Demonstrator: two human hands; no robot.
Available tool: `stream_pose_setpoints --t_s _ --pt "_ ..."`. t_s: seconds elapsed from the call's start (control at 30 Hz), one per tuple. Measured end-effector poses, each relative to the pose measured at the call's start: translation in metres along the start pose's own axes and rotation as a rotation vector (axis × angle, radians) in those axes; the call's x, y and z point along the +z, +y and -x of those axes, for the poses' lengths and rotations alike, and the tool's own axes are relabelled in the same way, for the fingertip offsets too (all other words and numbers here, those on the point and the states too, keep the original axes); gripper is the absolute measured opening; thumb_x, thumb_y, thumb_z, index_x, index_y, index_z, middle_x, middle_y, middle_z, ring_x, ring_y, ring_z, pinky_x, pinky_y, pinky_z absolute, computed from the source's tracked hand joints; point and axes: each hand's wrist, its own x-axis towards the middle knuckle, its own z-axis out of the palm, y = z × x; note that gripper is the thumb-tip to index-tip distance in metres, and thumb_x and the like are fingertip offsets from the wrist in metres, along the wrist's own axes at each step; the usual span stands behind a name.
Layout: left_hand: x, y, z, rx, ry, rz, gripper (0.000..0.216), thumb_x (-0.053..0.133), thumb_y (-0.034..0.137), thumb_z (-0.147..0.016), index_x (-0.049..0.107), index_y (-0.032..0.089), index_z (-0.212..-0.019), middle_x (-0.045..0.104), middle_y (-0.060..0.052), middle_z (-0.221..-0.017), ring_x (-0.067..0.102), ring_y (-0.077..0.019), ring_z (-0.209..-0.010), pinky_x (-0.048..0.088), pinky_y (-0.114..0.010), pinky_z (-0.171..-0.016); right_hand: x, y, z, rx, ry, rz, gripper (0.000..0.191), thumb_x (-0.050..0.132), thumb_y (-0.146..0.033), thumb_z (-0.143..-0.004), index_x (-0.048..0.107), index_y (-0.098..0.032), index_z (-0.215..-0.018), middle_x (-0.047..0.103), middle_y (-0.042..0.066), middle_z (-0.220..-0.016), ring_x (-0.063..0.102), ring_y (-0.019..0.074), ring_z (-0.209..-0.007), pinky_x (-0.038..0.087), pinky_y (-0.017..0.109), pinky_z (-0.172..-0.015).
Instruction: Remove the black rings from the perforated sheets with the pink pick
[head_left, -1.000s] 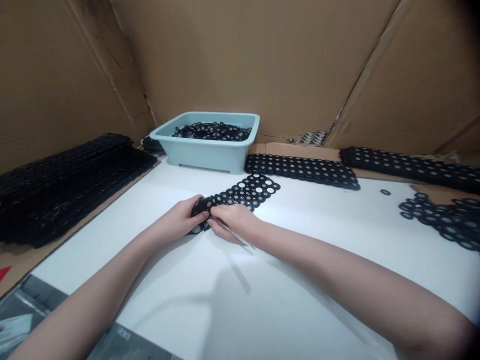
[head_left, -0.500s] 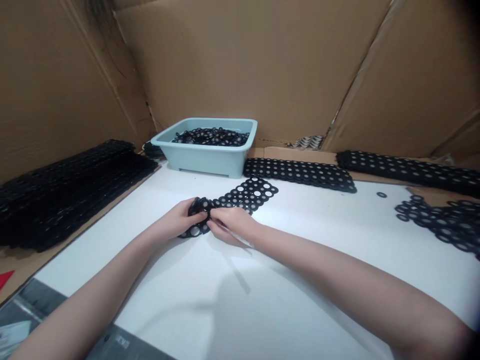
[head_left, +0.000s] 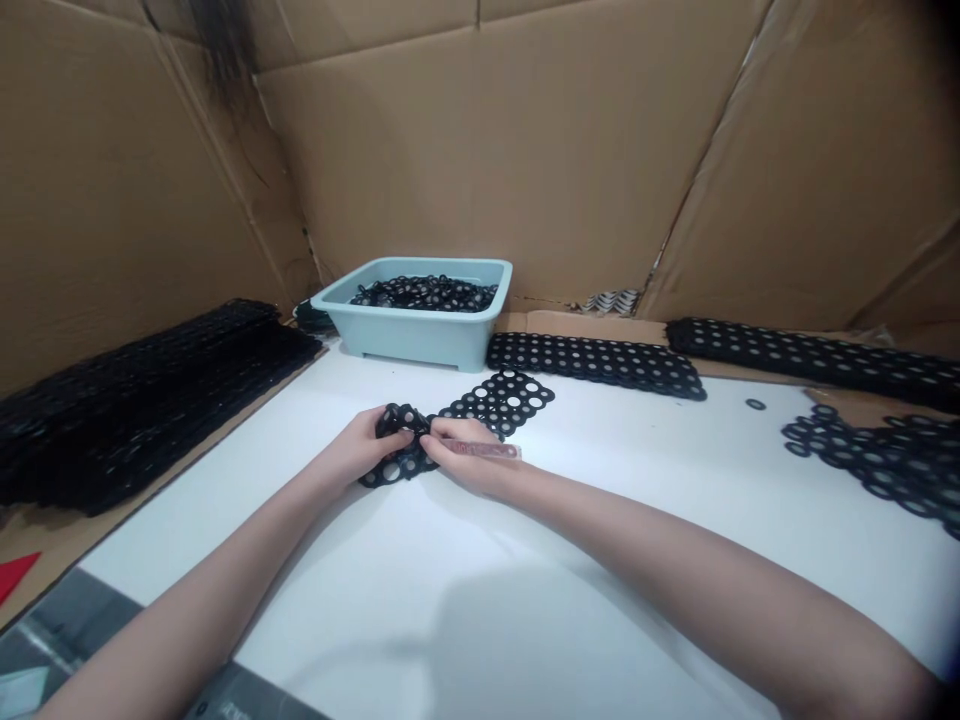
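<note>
My left hand (head_left: 365, 446) pinches the curled near end of a black perforated rubber sheet (head_left: 499, 403), whose round holes and rings show white against the table. My right hand (head_left: 466, 453) sits right beside it, its fingertips on the same sheet. A slim pink tool (head_left: 484, 450) lies in my right hand, its shaft pointing right past the knuckles. Its tip is hidden by my fingers. The sheet's far end lies flat on the table, and the part under my fingers is hidden.
A pale blue plastic tub (head_left: 412, 338) of black rings stands at the back. Stacked black sheets (head_left: 142, 400) lie to the left on cardboard. Further strips (head_left: 596, 365) and a loose pile of rings (head_left: 877, 460) lie right, on a white table (head_left: 450, 620). Cardboard walls surround it.
The whole view has shifted, with everything sitting lower in the frame. The pink tool now shows more clearly and lies flatter in my right hand. My hands stay on the sheet.
</note>
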Motion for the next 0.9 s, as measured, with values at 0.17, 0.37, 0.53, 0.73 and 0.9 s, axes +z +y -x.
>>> stream_pose_setpoints --t_s 0.17,0.37,0.53,0.73,0.9 --pt "-0.001 -0.001 -0.001 -0.016 -0.018 0.037 0.028 0.059 0.038 -0.066 0.054 0.014 -0.081 0.057 -0.002 -0.072 0.051 -0.0157 -0.064 0.037 -0.027 -0.058 0.0 0.002 -0.003 0.061 0.066 -0.213 0.021 0.045 -0.037 -0.078 0.043 -0.018 -0.069 0.048 -0.003 -0.062 0.043 0.0091 -0.056 0.029 0.021 -0.049" --pt "-0.004 0.0 0.001 -0.053 -0.088 0.104 0.028 0.06 0.037 -0.067 0.055 0.015 -0.082 0.055 0.0 -0.07 0.049 -0.0138 -0.063 0.037 -0.027 -0.059 -0.008 0.001 -0.008 0.073 -0.01 -0.432 0.019 0.053 -0.034 -0.072 0.043 -0.018 -0.071 0.04 -0.006 -0.052 0.036 0.0073 -0.048 0.026 0.019 -0.045" --pt "-0.006 0.0 0.0 -0.08 -0.113 0.151 0.028 0.062 0.036 -0.066 0.054 0.014 -0.08 0.053 0.0 -0.067 0.048 -0.0133 -0.061 0.035 -0.026 -0.057 -0.011 0.0 -0.008 0.049 -0.02 -0.483 0.017 0.056 -0.031 -0.071 0.045 -0.018 -0.071 0.038 -0.007 -0.052 0.033 0.0066 -0.048 0.024 0.019 -0.045" --pt "-0.01 0.003 0.002 -0.094 -0.202 0.258 0.031 0.065 0.031 -0.065 0.054 0.014 -0.089 0.059 -0.004 -0.083 0.055 -0.0176 -0.075 0.039 -0.029 -0.068 -0.008 0.006 -0.01 0.02 0.008 -0.526 0.018 0.059 -0.033 -0.07 0.048 -0.018 -0.07 0.038 -0.006 -0.052 0.033 0.0065 -0.048 0.024 0.019 -0.045" --pt "-0.015 0.01 0.005 -0.083 -0.295 0.251 0.037 0.065 0.024 -0.063 0.054 0.017 -0.098 0.06 -0.007 -0.102 0.054 -0.0229 -0.094 0.039 -0.035 -0.082 -0.007 0.009 -0.012 0.019 -0.005 -0.613 0.02 0.059 -0.036 -0.069 0.051 -0.017 -0.069 0.045 -0.005 -0.053 0.033 0.0051 -0.044 0.023 0.018 -0.042"
